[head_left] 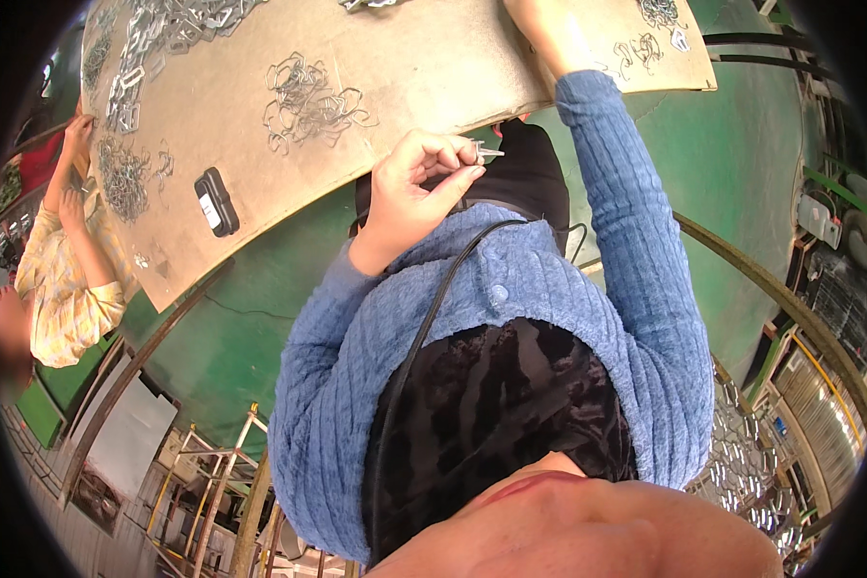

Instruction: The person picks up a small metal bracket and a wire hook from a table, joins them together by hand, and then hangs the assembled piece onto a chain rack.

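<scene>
Just off the near edge of the table, my left hand [412,193] is closed, with a small silver metal piece [488,151] pinched between thumb and fingertips. Its exact kind is too small to make out. My right hand [541,27] reaches over the table at the top edge of the view. Its fingers are cut off there, so what it touches does not show. Close to my left hand, a loose heap of bent wire loops [308,104] lies on the tan tabletop [405,72]. A smaller group of wire loops [638,53] sits right of my right wrist.
A heap of flat metal frames [169,34] covers the table's far left, with more wire loops [125,178] nearer. A black case [217,202] rests by the near edge. At the left end, a person in a yellow checked shirt [72,289] has both hands at the table.
</scene>
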Available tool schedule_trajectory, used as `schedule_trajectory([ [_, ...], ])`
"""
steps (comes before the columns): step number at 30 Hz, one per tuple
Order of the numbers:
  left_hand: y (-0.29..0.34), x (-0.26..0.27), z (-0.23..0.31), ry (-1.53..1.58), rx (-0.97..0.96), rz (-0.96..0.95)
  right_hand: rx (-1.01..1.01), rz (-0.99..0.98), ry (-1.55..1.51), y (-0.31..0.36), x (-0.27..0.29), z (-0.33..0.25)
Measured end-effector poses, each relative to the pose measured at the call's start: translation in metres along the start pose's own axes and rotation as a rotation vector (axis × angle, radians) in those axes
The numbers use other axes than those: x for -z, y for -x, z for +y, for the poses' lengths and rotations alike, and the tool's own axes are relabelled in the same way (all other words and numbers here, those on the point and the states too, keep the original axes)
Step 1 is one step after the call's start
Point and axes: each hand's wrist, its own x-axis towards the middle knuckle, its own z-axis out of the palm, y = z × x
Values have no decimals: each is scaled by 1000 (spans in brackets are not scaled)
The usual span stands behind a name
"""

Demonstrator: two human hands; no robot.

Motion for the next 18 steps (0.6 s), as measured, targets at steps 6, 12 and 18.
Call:
schedule_trajectory([
  [6, -8, -3, -2, -12, 26, -11, -444, -215, -867, 43, 47, 8],
  [12, -12, -3, -8, -3, 47, 6, -596, -435, -1128, 109, 96, -70],
  [18, -16, -2, -15, 25, 67, 68, -490, -398, -968, 134, 109, -110],
])
